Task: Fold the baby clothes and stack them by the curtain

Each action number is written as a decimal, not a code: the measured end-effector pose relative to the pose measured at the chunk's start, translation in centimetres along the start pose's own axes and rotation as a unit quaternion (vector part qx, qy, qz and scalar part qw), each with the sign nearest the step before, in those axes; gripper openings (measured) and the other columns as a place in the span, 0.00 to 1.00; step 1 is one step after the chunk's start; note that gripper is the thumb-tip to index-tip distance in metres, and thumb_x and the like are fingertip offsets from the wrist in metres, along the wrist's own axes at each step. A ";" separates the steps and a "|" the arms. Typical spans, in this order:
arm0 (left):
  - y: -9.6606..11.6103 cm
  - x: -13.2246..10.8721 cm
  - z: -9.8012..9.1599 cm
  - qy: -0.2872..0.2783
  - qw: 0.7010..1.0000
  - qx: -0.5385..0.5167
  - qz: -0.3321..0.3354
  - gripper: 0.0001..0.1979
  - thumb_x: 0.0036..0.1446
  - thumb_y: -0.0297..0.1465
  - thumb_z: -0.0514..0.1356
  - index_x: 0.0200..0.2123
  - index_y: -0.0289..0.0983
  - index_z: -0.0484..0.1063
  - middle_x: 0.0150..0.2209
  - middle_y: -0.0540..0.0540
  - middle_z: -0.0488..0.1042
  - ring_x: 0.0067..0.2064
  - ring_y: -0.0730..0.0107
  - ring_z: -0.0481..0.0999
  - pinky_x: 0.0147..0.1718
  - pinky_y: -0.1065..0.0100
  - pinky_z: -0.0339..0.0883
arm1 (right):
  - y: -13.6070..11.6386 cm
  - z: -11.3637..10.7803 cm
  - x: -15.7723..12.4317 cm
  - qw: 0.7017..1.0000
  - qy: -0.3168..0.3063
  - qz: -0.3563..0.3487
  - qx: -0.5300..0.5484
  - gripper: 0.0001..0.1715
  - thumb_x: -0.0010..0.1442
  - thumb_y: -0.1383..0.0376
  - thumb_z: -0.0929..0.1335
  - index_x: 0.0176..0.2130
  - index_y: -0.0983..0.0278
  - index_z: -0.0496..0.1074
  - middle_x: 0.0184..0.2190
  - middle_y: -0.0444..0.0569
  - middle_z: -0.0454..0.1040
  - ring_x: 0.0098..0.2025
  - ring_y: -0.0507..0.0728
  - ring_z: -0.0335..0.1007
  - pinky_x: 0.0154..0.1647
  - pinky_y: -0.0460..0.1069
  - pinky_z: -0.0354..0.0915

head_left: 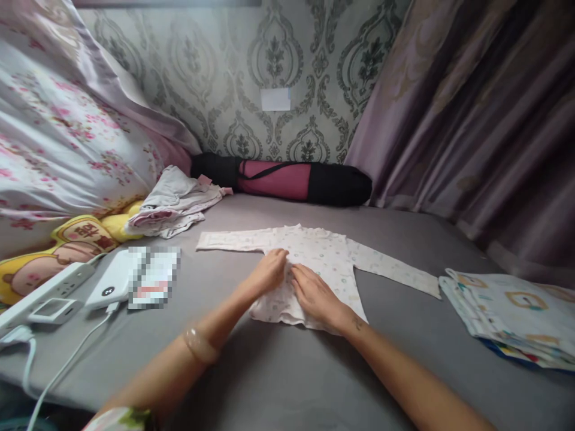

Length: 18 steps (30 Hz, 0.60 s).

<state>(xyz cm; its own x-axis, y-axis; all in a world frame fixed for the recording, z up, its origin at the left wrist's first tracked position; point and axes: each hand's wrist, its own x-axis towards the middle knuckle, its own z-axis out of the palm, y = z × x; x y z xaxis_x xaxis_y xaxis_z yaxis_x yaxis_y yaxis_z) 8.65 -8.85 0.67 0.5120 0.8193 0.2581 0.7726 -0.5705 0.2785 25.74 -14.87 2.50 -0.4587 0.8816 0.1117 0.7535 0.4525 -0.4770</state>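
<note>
A small white long-sleeved baby shirt [330, 254] with a faint print lies spread on the grey bed sheet [395, 365], both sleeves stretched out sideways. My left hand [268, 274] rests on the shirt's left half, its fingers slightly bent and partly turned from view. Flat on the middle of the shirt, just to the right, lies my right hand [315, 294] with its fingers stretched out. The fingertips of both hands are close together, and the cloth between them is a little rumpled. A bracelet [200, 345] circles my left forearm.
Folded clothes [173, 200] are piled at the back left beside yellow cartoon cushions [76, 245]. A power strip [49, 296] and a white power bank [114, 281] with a cable lie left. Folded printed cloths [512, 311] sit right; a black-and-pink bag [278, 179] lies along the wall.
</note>
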 end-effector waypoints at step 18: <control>-0.9 -2.8 0.3 -0.136 0.983 0.058 0.106 0.41 0.61 0.56 0.43 0.67 0.34 0.46 0.68 0.33 0.46 0.69 0.55 0.42 0.65 0.52 0.33 | 8.8 -3.3 -2.9 0.985 -0.096 -0.017 -0.140 0.38 0.67 0.49 0.53 0.69 0.65 0.45 0.70 0.53 0.38 0.71 0.59 0.30 0.69 0.59 0.30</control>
<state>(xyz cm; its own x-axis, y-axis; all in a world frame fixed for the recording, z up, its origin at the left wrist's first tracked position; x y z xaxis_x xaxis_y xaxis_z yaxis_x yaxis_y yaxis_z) 6.61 -10.60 -0.60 0.7351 0.6768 0.0385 0.6674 -0.7325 0.1339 35.24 -13.03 0.84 -0.5466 0.8356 -0.0559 0.8239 0.5246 -0.2145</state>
